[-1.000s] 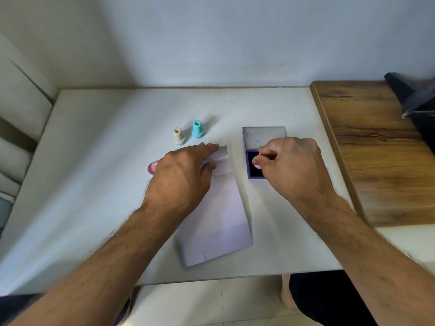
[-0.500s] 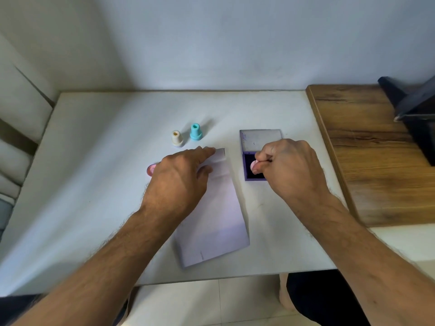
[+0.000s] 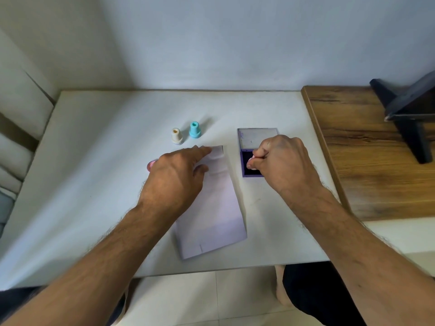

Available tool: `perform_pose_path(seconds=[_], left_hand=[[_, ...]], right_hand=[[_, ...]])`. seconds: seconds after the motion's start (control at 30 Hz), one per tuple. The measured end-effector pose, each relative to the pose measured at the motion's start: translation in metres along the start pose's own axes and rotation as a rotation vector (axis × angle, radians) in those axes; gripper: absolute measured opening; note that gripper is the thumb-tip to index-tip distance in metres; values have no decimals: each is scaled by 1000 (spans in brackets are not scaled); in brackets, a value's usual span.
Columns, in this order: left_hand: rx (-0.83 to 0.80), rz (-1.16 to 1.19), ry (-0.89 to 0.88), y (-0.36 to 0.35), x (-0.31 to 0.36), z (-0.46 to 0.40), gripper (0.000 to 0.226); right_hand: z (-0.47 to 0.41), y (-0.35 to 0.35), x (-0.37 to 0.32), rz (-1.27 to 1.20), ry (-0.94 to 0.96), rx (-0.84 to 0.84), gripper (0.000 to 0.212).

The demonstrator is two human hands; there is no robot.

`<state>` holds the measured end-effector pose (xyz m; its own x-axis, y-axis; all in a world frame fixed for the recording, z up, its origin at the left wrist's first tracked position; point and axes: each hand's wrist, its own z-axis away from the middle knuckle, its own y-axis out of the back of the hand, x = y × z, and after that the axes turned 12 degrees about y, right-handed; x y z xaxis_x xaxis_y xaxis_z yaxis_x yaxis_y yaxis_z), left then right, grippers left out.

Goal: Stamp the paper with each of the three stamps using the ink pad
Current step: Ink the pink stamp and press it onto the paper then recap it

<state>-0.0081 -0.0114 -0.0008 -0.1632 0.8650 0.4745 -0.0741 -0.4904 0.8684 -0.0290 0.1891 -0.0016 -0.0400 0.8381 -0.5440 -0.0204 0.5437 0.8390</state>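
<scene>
Pink stamp is pinched in my right hand down on the open ink pad, left hand resting flat on the paper, cream stamp and blue stamp standing just behind.

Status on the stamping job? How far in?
Early. Done: ink pad open; paper shows no visible marks. In hand: right hand pinches a pink stamp on the pad; left hand rests on the paper. Left: cream stamp and blue stamp stand untouched.
</scene>
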Motion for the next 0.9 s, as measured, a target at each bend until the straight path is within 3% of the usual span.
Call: perform_pose_path(seconds=[0.2,0.33,0.5,0.73,0.83,0.9], left_hand=[[18,9,6,-2,-3,-3,38],[9,0,0,-3,-3,-2,38],[6,-18,16,0,-3,-3,39],[57,22,41,28,7,4,40],[66,41,56,40,5,16,40],[63,55,79,49,0,27,40]], right_hand=[[-1,-3,1,191,105,3,7],[0,-1,2,-33,-15,31,16],[-3,-5,5,-7,18,18,3],[6,-2,7,-73,6,66,13],[17,2,-2,-169,-31,164,17],[22,1,-15,-380,-107,257,21]])
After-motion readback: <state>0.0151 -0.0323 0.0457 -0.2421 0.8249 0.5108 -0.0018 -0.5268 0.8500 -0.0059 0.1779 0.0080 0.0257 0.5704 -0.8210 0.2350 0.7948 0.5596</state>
